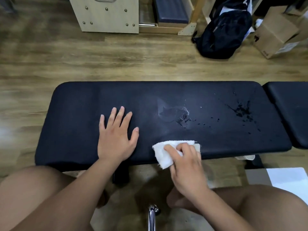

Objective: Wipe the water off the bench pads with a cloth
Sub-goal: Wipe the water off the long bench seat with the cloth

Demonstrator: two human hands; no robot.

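Note:
A long black bench pad [76, 100] runs across the view in front of me. A puddle of water [175, 115] lies near its middle, and a splash of drops [241, 111] sits toward its right end. My left hand [115, 135] rests flat on the pad, fingers spread, left of the puddle. My right hand [186, 165] grips a folded white cloth [164, 155] at the pad's near edge, below the puddle. A second black pad [290, 110] adjoins on the right.
Wooden floor surrounds the bench. Behind it stand a light wooden box [106, 14], a black backpack [223, 30] and a cardboard box [276, 30]. A chrome tube [152, 217] rises between my knees. White paper [290, 179] lies at the lower right.

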